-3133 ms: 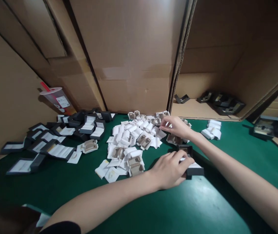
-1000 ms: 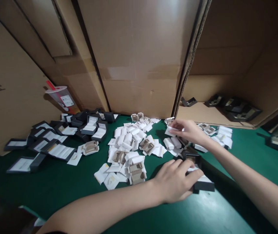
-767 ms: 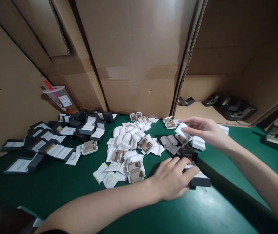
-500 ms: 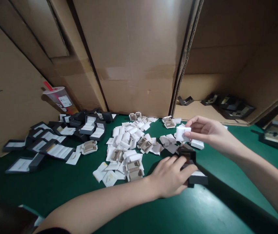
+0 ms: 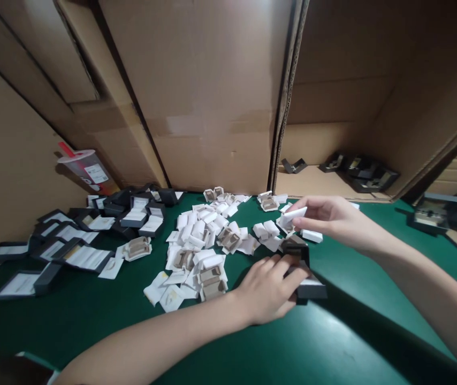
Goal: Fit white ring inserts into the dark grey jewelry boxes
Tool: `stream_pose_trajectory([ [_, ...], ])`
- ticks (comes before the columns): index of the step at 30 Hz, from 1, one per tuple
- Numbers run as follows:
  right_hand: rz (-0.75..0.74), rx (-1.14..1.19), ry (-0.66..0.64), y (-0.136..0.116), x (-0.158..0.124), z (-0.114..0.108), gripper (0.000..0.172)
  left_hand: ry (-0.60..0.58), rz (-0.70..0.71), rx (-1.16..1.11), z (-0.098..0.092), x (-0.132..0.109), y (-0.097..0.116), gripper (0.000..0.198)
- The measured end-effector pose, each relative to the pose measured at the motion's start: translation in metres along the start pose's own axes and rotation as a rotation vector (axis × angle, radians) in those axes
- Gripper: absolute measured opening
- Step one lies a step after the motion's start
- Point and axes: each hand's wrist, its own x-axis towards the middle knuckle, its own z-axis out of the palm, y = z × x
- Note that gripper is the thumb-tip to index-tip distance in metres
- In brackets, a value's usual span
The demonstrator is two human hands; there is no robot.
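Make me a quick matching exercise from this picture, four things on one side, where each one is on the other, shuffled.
Things:
1. white insert
2. open dark box
3. drink cup
4. finished dark boxes

Places:
A. far left, leaning against cardboard
B. pinched in the right hand
C. inside the carton at right
D. on the green table, under the left hand

Pairs: 1-B, 2-D, 3-A, 4-C
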Motion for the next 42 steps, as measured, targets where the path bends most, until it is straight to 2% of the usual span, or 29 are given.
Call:
stream_pose_trajectory([
  [6,-0.039,-0.132,-0.043,-0.004,-0.002,-0.002,0.018,-0.003,-0.005,-0.024,0.0,0.0,-0.001,0.046],
  [11,-0.083,-0.227,-0.088,-0.008,-0.004,-0.003,0.023,0.008,0.001,-0.035,0.001,0.0,-0.003,0.045],
  [18,-0.172,-0.316,0.06,-0.011,-0.006,-0.001,0.029,0.017,0.014,-0.042,0.002,0.001,-0.003,0.049],
  [21,-0.181,-0.371,0.068,-0.009,-0.005,-0.001,0.022,0.014,0.001,-0.029,0.001,0.001,-0.002,0.048],
  [26,-0.128,-0.389,0.009,-0.001,-0.003,0.0,0.016,0.024,-0.006,-0.004,0.001,0.0,-0.001,0.046],
  [32,-0.056,-0.256,-0.061,0.007,-0.001,0.002,0.022,0.08,0.036,0.01,0.0,-0.001,-0.001,0.043],
  [37,-0.055,-0.378,-0.108,0.007,0.0,-0.001,0.021,0.115,0.142,0.017,-0.002,-0.001,-0.003,0.04],
  [42,-0.035,-0.426,-0.138,0.002,0.0,-0.004,0.03,0.229,0.23,0.01,0.001,-0.002,-0.005,0.036],
])
